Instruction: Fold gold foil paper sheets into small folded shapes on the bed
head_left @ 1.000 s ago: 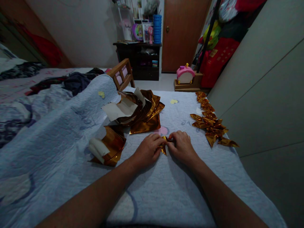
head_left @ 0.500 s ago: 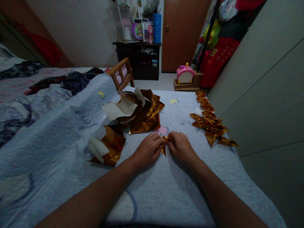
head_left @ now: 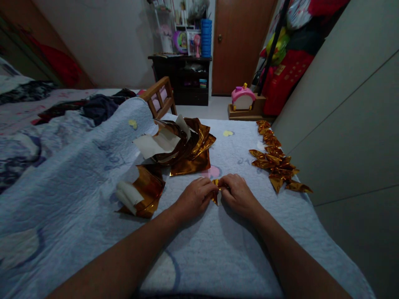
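Gold paper bit (head_left: 215, 195) is mostly hidden btw the left hand (head_left: 193, 198) and right hand (head_left: 238, 195); only a small tip shows, so its shape can't be told. Fingertips of both hands tuck under, out of sight. Both arms are cut off by the bottom edge. Pile of gold sheets (head_left: 187, 147) just past the left hand: can't count the sheets, they overlap. Small stuff on the dark shelf (head_left: 182, 79), far past the hands, is too small & dim to tell.
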{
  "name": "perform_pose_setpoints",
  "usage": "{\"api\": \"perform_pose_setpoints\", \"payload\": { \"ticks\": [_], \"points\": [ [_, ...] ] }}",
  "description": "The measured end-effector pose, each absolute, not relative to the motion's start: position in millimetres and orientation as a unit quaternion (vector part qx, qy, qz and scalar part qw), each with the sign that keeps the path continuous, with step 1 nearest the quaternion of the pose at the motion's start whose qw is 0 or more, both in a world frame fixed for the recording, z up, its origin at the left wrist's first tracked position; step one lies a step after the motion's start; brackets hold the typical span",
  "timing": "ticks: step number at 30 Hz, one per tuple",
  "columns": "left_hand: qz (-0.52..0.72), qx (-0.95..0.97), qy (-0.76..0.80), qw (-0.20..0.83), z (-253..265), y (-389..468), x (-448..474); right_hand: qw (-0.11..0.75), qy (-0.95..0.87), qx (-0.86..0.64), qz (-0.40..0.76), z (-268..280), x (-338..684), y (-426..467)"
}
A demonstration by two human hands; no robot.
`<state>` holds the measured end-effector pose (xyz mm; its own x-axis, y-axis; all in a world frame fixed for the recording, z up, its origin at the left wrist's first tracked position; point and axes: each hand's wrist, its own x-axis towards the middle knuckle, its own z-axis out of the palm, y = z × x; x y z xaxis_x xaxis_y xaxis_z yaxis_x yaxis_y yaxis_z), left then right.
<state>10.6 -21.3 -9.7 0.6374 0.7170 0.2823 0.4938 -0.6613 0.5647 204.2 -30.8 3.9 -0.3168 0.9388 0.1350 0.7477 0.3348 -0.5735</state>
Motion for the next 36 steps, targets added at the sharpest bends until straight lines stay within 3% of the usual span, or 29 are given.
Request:
{"api": "perform_pose_setpoints", "payload": {
  "ticks": [8, 19, 27, 36],
  "points": [
    [0.265, 0.878, 0.342, 0.204, -10.8, -21.4, 10.1, 0.189, -0.786, -0.548, 0.215, 7.6, 203.5, -31.6],
    [0.265, 0.878, 0.339, 0.208, -4.6, -25.8, 8.1, 0.316, -0.722, -0.520, 0.329, 2.0, 206.1, -29.8],
    [0.251, 0.890, 0.324, 0.202, -5.2, -24.9, 7.9, 0.331, -0.707, -0.499, 0.375, 10.5, 202.9, -32.8],
    [0.262, 0.884, 0.345, 0.177, -3.5, -28.8, 10.6, 0.301, -0.742, -0.491, 0.342, 11.8, 203.6, -36.3]
  ]
}}
